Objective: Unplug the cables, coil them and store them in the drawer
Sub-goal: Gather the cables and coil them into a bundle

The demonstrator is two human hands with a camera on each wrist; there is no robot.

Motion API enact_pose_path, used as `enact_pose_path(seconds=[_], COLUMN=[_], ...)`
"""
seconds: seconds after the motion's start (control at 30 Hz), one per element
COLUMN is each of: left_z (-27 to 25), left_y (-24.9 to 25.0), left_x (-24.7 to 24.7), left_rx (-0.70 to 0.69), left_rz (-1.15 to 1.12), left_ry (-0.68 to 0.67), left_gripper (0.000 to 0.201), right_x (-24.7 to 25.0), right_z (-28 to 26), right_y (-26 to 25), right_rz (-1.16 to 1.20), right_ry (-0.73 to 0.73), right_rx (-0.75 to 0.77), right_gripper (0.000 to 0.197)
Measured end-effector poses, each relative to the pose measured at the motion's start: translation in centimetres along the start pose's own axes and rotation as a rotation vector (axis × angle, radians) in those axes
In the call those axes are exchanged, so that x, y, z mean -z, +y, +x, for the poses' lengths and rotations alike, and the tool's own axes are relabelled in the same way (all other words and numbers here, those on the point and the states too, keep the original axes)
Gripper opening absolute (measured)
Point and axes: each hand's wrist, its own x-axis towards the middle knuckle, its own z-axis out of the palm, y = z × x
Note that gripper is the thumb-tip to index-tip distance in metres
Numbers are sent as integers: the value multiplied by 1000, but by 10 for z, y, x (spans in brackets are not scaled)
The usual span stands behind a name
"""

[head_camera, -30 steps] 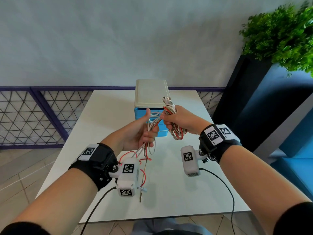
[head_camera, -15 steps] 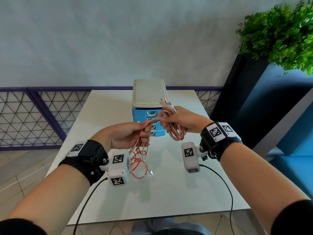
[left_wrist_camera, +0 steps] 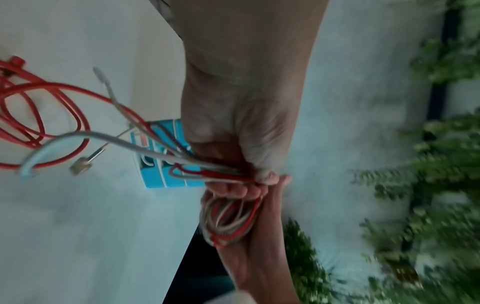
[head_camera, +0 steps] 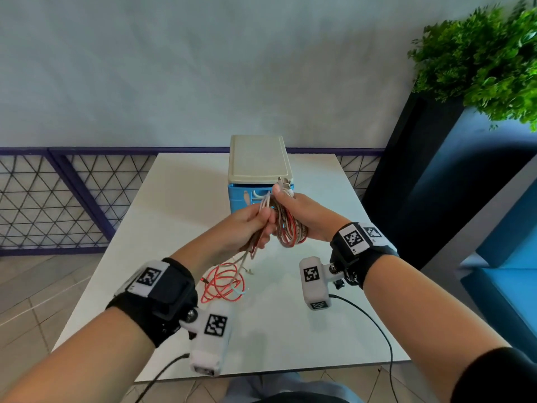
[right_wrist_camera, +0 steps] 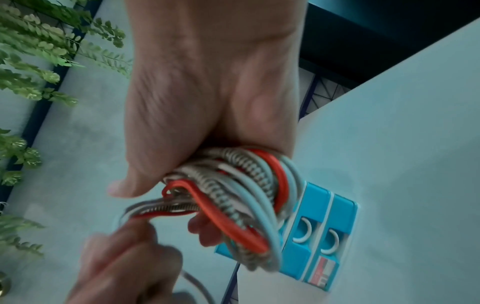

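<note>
Loose red and grey cable tails (head_camera: 223, 283) lie slack on the white tabletop (head_camera: 174, 205), ends free. Left hand (head_camera: 247, 228) pinches the running strands, feeding. Right hand (head_camera: 302, 213) is clenched around the coiled bundle of red, grey and braided cables (head_camera: 290, 234), held above the tabletop in front of the blue plastic drawer unit (head_camera: 241, 199). Judgement: light, limp, springy; loops will likely pop open, so grip across all turns mid-bundle, not by the plugs.
</note>
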Motion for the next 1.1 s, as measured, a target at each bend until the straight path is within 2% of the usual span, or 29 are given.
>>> enact_pose_path(seconds=[0.1, 0.2, 0.4, 0.57, 0.67, 0.73, 0.87, 0.97, 1.03, 1.1], left_z=[4, 9, 16, 17, 13, 9, 6, 0, -2, -3], left_y=[0, 1, 9, 17, 23, 26, 30, 25, 13, 3], left_x=[-15, -22, -28, -22, -19, -18, -13, -9, -11, -17], left_rx=[-115, -106, -60, 33, 238, 324, 363, 370, 287, 207], left_rz=[136, 202, 412, 446, 292, 247, 367, 574, 601, 612], left_ry=[105, 150, 195, 73, -98, -166, -256, -348, -314, -210], left_gripper=[29, 28, 25, 32, 30, 29, 34, 43, 41, 37], right_x=[-3, -7, -10, -12, -8, -4, -7, -11, -11, -14], right_z=[6, 8, 5, 9, 13, 16, 21, 21, 19, 16], right_y=[7, 8, 3, 11, 16, 16, 16, 12, 6, 1], right_rz=[69, 147, 153, 4, -73, -73, -19, 190, 376, 524], right_ry=[-34, -39, 29, 200, 307, 369, 401, 425, 399, 339], right_rx=[-34, -76, -84, -49, 1, 28, 78, 100, 94, 81], right_gripper=[69, 75, 37, 42, 37, 34, 32, 27, 27, 29])
